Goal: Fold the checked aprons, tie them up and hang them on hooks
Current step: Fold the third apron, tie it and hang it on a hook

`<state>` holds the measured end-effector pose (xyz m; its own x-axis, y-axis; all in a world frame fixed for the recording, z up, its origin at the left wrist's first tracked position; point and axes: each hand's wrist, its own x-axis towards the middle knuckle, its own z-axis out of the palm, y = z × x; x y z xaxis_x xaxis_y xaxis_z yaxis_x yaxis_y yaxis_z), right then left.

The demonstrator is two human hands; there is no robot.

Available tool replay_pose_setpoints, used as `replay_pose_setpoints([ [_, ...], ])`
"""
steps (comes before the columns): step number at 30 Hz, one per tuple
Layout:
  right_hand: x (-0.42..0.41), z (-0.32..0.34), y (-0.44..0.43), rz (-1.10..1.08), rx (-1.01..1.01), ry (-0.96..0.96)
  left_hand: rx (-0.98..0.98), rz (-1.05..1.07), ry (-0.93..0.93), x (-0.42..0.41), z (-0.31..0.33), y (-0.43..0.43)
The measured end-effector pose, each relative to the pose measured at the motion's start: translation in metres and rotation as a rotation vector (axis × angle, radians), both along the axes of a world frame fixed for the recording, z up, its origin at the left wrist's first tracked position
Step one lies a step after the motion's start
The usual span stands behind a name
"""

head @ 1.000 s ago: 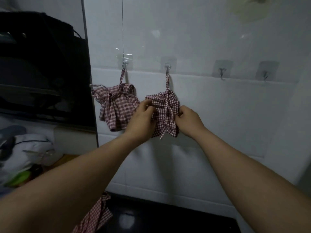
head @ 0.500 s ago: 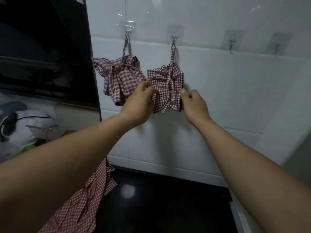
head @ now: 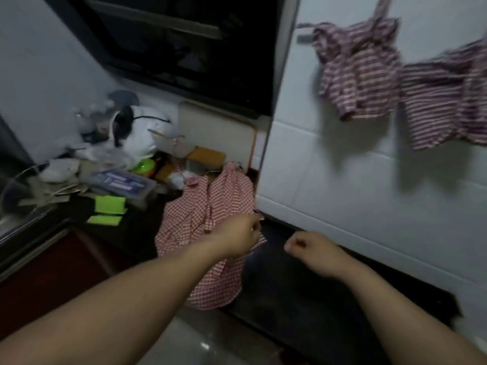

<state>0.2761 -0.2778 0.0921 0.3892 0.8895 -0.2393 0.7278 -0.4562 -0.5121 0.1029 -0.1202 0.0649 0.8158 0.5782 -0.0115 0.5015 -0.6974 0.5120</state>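
Note:
Two folded, tied checked aprons hang on the white tiled wall at the upper right, the left bundle [head: 358, 69] and the right bundle [head: 448, 101], both blurred. Their hooks are out of frame. A third checked apron [head: 208, 206] lies loose and crumpled on the dark counter below. My left hand [head: 237, 235] is over its right edge, fingers curled down onto the cloth, with a bit of fabric showing past the fingertips. My right hand [head: 313, 251] hovers beside it above the dark counter, fingers curled, holding nothing.
A black range hood [head: 184, 48] fills the upper middle. Clutter covers the counter's left: a white bag [head: 142, 133], a clear plastic box [head: 123, 185], green sponges [head: 109, 209], a cutting board [head: 216, 130] against the wall. A sink edge [head: 15, 217] is at far left.
Both hands have let go of the right hanging bundle and dropped to the counter. My view has swung down and left. The left hand now reaches the loose apron.

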Motion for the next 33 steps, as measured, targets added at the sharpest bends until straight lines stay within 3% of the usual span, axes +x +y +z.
replay_pose_setpoints([
  [7,-0.047,-0.104,0.079,0.219,-0.139,0.178,-0.15,0.252,0.14,-0.096,-0.102,0.05],
  [12,-0.041,-0.139,0.155,0.152,-0.126,0.357,-0.205,0.393,0.191,-0.107,-0.115,0.1],
  [18,-0.029,-0.152,0.212,-0.175,-0.073,0.565,-0.115,0.26,0.26,-0.063,-0.114,0.139],
  [22,-0.014,-0.18,0.228,-0.073,-0.173,0.466,-0.087,0.115,0.353,-0.038,-0.125,0.152],
  [28,-0.01,-0.174,0.241,-0.147,-0.114,0.525,-0.421,0.258,0.066,-0.043,-0.091,0.166],
  [33,-0.02,-0.111,0.248,-0.338,-0.021,0.832,-0.736,0.513,-0.252,-0.043,-0.044,0.186],
])
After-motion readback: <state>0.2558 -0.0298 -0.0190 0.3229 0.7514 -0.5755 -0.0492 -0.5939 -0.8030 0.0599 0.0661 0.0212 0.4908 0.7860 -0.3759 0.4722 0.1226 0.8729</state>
